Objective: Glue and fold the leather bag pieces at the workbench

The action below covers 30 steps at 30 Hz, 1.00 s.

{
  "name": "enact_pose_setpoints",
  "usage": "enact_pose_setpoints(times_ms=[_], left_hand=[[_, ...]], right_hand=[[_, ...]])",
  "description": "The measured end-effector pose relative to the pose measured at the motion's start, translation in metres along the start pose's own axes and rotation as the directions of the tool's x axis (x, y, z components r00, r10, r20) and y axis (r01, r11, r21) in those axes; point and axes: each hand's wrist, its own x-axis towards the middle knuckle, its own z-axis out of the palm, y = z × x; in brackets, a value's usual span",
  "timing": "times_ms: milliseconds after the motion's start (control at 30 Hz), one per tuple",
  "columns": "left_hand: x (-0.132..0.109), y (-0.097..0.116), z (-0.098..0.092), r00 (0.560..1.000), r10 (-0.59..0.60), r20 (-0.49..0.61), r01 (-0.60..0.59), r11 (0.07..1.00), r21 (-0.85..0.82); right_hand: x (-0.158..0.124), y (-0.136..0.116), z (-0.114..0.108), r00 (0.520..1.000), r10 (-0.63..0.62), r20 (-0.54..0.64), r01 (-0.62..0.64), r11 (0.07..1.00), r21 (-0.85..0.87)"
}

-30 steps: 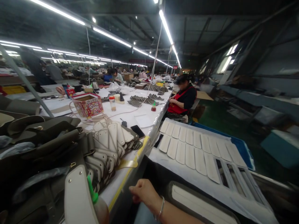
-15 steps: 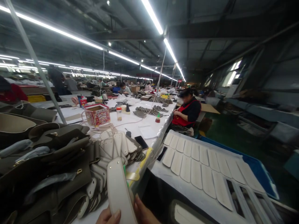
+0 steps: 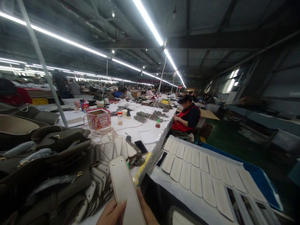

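Both my hands hold one long cream leather panel with rounded corners, tilted up in front of me at the bottom centre. My left hand grips its left edge with the thumb on the face. My right hand closes on its right edge. Just behind it a fanned pile of similar cream and olive panels lies on the white worktable. A glue bottle's green tip peeks out behind the panel.
Olive handbags are stacked at left. Cream panels lie in rows on a rack at right, beside a blue crate. A red box, bottles and a phone sit on the table. A seated person in red works beyond.
The panel came from the lower left to the centre and both hands now grip it. My right hand rose from the table edge to the panel. The camera tilted up slightly.
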Motion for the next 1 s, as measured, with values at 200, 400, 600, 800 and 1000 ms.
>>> enact_pose_setpoints(times_ms=[200,400,600,800,1000], left_hand=[[0.002,0.018,-0.011,0.996,0.063,-0.057,-0.070,0.988,-0.139],[0.000,0.011,-0.025,0.996,-0.044,0.076,0.071,0.909,-0.410],[0.010,-0.029,-0.026,0.899,-0.011,0.438,0.305,0.734,-0.607],[0.026,-0.035,-0.016,0.880,0.022,0.474,0.369,0.596,-0.713],[0.022,-0.029,-0.020,0.859,-0.157,0.487,0.462,0.645,-0.608]], right_hand=[[0.003,-0.006,-0.010,0.957,-0.176,-0.231,0.218,0.961,0.171],[-0.031,-0.077,-0.036,0.909,-0.340,-0.242,0.387,0.903,0.187],[-0.063,-0.131,-0.035,0.919,-0.372,-0.135,0.372,0.928,-0.025],[-0.064,-0.151,-0.029,0.913,-0.409,-0.005,0.383,0.859,-0.341],[-0.042,-0.157,-0.010,0.883,-0.467,-0.046,0.310,0.654,-0.690]])
